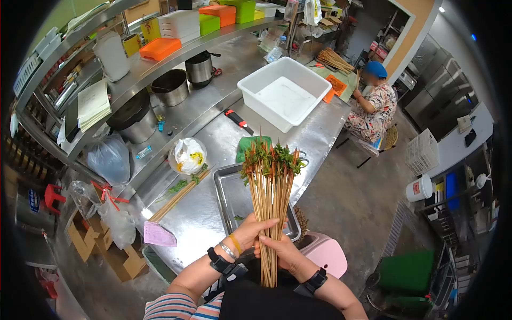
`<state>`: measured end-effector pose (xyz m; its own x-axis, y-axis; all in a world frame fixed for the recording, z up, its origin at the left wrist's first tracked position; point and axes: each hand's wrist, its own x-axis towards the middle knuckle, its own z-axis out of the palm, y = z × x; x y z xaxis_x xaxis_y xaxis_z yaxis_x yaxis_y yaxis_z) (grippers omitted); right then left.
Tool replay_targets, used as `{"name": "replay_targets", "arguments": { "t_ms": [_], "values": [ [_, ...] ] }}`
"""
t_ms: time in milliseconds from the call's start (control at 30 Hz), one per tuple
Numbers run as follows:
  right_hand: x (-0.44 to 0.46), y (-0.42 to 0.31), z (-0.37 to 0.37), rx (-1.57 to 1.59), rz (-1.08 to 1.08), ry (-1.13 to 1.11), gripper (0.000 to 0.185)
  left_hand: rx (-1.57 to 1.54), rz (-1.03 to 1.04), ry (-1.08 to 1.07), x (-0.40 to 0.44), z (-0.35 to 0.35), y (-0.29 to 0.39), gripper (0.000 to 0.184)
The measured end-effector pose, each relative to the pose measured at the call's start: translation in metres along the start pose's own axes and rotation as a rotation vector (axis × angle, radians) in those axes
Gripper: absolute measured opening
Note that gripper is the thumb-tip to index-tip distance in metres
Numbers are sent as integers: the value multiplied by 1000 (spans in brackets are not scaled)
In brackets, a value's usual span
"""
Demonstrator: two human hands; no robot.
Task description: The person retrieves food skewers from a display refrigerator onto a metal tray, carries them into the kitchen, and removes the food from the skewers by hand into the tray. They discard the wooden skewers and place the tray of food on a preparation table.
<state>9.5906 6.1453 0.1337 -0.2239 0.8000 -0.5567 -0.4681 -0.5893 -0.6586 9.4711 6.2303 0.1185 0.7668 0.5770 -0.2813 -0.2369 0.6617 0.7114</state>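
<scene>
Both my hands are wrapped around a thick bundle of wooden skewers (271, 202), with leafy greens and reddish bits threaded at their upper ends. My left hand (248, 233) grips the bundle from the left, its thumb across the sticks. From the right, my right hand (282, 250) closes around it slightly lower. The bundle stands nearly upright over a shallow metal tray (228, 200), hiding much of it. A green bag or cloth (246, 146) lies just behind the greens. Left of the tray rest a few more skewers with leaves (178, 196).
A large white plastic tub (248, 88) stands farther along the steel counter. Near it lies a red-and-black handled tool (238, 121). A white bowl (188, 156) sits left of the tray. Beyond the tub, a seated person (376, 101) in a blue cap works beside more skewers (335, 60).
</scene>
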Motion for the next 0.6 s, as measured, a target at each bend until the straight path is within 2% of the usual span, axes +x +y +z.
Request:
{"name": "replay_targets", "arguments": {
  "t_ms": [33,100,167,200,233,267,333,433,500,600],
  "values": [
    [5,1,-1,4,4,0,23,96,-93,81,0,-5,-2,44],
    [17,2,-7,-17,91,67,26,32,-73,155,12,-16,-23,40],
    [30,7,-14,-32,132,89,28,-187,-162,246,17,-28,-35,32],
    [40,16,-24,-25,187,115,29,-219,-263,183,19,-48,-46,29],
    [51,27,-36,-21,242,143,31,-229,-272,187,27,-67,-69,29],
    [63,43,-51,-1,272,248,34,-293,-332,281,36,-87,-98,31],
    [64,50,-62,-36,271,289,34,-328,-389,425,33,-86,-105,31],
    [61,53,-79,-21,238,295,27,-379,-382,402,23,-90,-108,30],
    [58,44,-89,-245,284,286,23,-448,-412,363,15,-92,-106,28],
    [44,23,-73,-169,305,320,18,-477,-318,211,3,-82,-97,28]
  ]
}}
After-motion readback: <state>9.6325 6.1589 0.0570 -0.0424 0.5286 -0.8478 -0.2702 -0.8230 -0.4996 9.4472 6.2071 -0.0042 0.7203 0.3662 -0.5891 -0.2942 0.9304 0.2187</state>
